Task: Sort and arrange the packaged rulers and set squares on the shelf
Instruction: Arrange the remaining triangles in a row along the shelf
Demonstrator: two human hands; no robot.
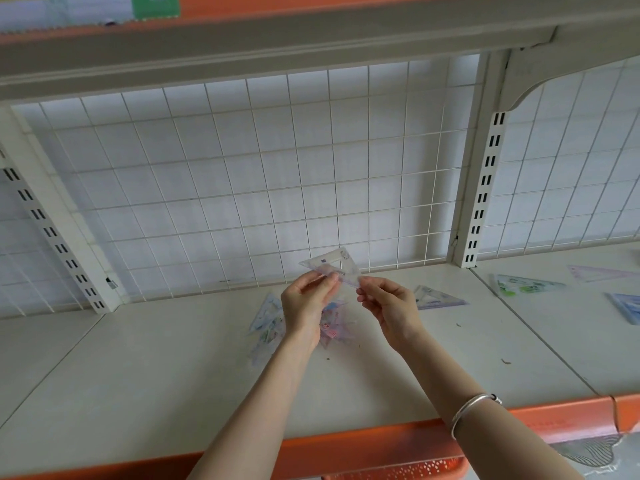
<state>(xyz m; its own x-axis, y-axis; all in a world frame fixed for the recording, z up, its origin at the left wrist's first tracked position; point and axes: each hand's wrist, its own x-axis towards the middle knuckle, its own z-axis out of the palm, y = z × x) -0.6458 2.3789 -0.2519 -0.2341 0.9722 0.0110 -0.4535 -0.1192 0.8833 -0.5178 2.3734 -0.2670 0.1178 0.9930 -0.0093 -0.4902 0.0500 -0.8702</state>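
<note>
A clear packaged set square (pixel 334 266) is held up above the shelf (pixel 173 368), in front of the wire grid. My left hand (pixel 304 303) pinches its left corner and my right hand (pixel 388 303) pinches its right corner. Below my hands a loose pile of packaged set squares (pixel 272 322) lies on the shelf, partly hidden by my left wrist. One more packaged set square (pixel 436 297) lies flat just right of my right hand.
On the neighbouring shelf section to the right lie three packaged set squares (pixel 526 285), (pixel 602 273), (pixel 628 306). A white wire grid (pixel 242 174) backs the shelf, a slotted upright (pixel 485 188) divides the sections, and an orange edge strip (pixel 346 445) runs along the front.
</note>
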